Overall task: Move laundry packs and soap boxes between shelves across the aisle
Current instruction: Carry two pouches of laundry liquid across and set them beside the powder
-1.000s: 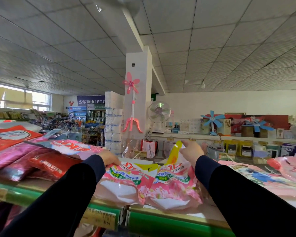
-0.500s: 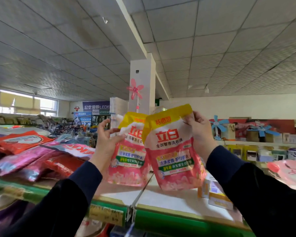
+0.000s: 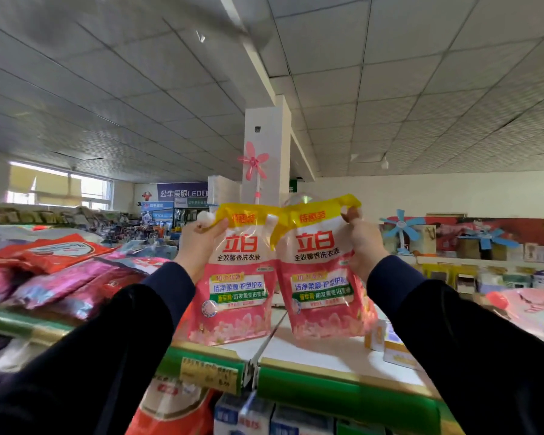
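Two pink and yellow laundry packs hang upright side by side above the top shelf (image 3: 336, 356). My left hand (image 3: 198, 243) grips the left pack (image 3: 237, 287) at its yellow top corner, near the white spout cap. My right hand (image 3: 363, 243) pinches the right pack (image 3: 322, 277) at its yellow top edge. Both packs face me with their printed fronts and hang clear of the shelf. Small soap boxes (image 3: 390, 343) lie on the shelf to the right, below my right forearm.
Red and pink laundry bags (image 3: 54, 271) are piled on the shelf to the left. More pink bags (image 3: 534, 306) lie at the far right. Below the green shelf edge (image 3: 343, 390) stand boxes and a red pack. A white pillar (image 3: 266, 158) rises behind the shelf.
Both hands lifted the two packs off the shelf, where they lay flat, and raised them upright. Since half a second ago the packs rose a little and hang side by side.
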{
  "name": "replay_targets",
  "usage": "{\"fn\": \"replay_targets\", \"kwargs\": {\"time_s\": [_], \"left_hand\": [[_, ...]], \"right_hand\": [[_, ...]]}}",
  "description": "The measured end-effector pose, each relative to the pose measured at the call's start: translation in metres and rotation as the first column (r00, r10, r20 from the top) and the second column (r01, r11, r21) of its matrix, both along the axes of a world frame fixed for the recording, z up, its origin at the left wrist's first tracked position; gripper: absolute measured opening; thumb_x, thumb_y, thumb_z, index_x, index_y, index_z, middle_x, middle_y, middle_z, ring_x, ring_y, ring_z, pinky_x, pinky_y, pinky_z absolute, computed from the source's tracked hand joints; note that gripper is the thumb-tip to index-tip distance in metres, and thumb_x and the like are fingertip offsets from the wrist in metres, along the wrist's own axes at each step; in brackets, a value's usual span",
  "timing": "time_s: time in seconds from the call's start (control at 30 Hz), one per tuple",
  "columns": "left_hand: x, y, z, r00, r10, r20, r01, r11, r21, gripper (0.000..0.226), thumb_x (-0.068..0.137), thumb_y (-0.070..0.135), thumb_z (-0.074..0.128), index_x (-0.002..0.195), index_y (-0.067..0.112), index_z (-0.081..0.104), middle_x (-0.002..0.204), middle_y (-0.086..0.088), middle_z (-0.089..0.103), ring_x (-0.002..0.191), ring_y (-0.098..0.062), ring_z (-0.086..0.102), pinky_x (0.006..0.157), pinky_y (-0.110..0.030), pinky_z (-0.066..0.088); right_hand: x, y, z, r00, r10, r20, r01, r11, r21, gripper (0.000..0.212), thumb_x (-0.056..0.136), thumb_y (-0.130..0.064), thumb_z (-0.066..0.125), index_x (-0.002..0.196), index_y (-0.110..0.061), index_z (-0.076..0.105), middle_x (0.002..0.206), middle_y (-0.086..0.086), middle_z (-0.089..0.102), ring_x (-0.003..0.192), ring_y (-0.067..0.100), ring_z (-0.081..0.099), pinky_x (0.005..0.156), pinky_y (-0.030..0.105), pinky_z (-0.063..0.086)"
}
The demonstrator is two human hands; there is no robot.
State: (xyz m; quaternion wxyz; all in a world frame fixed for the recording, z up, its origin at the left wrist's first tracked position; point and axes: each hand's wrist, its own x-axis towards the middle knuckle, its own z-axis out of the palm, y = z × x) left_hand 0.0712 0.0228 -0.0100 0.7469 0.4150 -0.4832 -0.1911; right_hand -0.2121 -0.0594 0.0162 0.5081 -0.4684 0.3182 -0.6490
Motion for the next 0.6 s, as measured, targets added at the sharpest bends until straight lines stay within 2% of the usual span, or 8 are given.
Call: {"fn": "replay_targets", "kwargs": {"time_s": [0.07,0.17,0.23,0.33,0.4,0.47,0.53,0.6], "left_hand": [[0.008,0.003,0.001,0.999,-0.044,-0.028,0.045,0.999,0.029,0.014,0.092,0.021,0.075,0.100,0.011,0.072,0.099,-0.016,0.076,0.093,-0.035,0.070,0.088,-0.049,0.056],[0.016,0.002,0.007,0.999,-0.016,0.030,0.015,0.999,0.049,0.014,0.091,0.024,0.077,0.090,0.011,0.070,0.084,-0.011,0.075,0.082,-0.031,0.069,0.080,-0.045,0.057],[0.019,0.002,0.006,1.000,-0.015,-0.003,0.015,0.999,0.034,0.014,0.091,0.025,0.077,0.092,0.012,0.071,0.088,-0.013,0.075,0.077,-0.030,0.072,0.079,-0.046,0.058],[0.030,0.005,-0.003,0.990,-0.119,-0.069,0.126,0.988,0.095,0.021,0.090,0.028,0.077,0.103,0.012,0.073,0.089,-0.012,0.080,0.069,-0.027,0.077,0.060,-0.038,0.062],[0.038,0.007,-0.011,0.988,-0.157,-0.011,0.156,0.970,0.188,0.032,0.088,0.030,0.078,0.114,0.012,0.072,0.104,-0.014,0.080,0.078,-0.028,0.078,0.066,-0.038,0.062],[0.044,0.008,-0.023,0.986,-0.169,0.014,0.162,0.963,0.216,0.043,0.084,0.031,0.079,0.121,0.011,0.068,0.114,-0.017,0.077,0.084,-0.029,0.078,0.073,-0.039,0.062],[0.044,0.009,-0.041,0.985,-0.174,-0.004,0.170,0.955,0.243,0.063,0.078,0.037,0.080,0.131,0.009,0.062,0.119,-0.017,0.076,0.098,-0.033,0.075,0.089,-0.046,0.060],[0.041,0.010,-0.058,0.989,-0.142,0.028,0.128,0.945,0.302,0.074,0.073,0.048,0.080,0.134,0.010,0.061,0.121,-0.012,0.073,0.118,-0.033,0.065,0.109,-0.047,0.045]], "right_hand": [[0.006,-0.006,-0.004,0.996,0.048,0.071,-0.050,0.998,0.023,0.027,0.093,-0.044,0.068,0.098,-0.018,0.064,0.096,0.000,0.056,0.087,0.027,0.055,0.079,0.050,0.051],[0.016,-0.010,-0.002,0.984,0.076,0.163,-0.075,0.997,-0.008,0.017,0.095,-0.038,0.067,0.090,-0.022,0.065,0.091,0.000,0.064,0.076,0.023,0.062,0.060,0.040,0.052],[0.017,-0.012,-0.005,0.967,0.121,0.223,-0.120,0.993,-0.017,0.017,0.098,-0.036,0.064,0.094,-0.020,0.066,0.094,0.004,0.072,0.076,0.024,0.070,0.066,0.043,0.059],[0.006,-0.018,-0.029,0.982,0.172,0.082,-0.171,0.985,-0.013,0.026,0.101,-0.041,0.060,0.098,-0.016,0.065,0.093,0.011,0.074,0.079,0.029,0.072,0.078,0.049,0.059],[-0.007,-0.020,-0.046,0.987,0.153,-0.042,-0.155,0.987,-0.036,0.044,0.098,-0.056,0.057,0.104,-0.013,0.066,0.095,0.015,0.077,0.083,0.035,0.075,0.080,0.050,0.060],[-0.019,-0.016,-0.058,0.979,0.173,-0.111,-0.183,0.979,-0.089,0.063,0.089,-0.066,0.060,0.120,-0.011,0.068,0.109,0.017,0.078,0.099,0.039,0.075,0.093,0.054,0.058],[-0.022,-0.010,-0.066,0.969,0.173,-0.178,-0.190,0.979,-0.081,0.067,0.087,-0.067,0.063,0.127,-0.012,0.066,0.113,0.016,0.078,0.105,0.040,0.074,0.099,0.055,0.055],[-0.018,-0.003,-0.073,0.944,0.175,-0.279,-0.202,0.976,-0.074,0.061,0.088,-0.064,0.064,0.126,-0.016,0.067,0.110,0.011,0.079,0.100,0.035,0.076,0.090,0.049,0.060]]}}
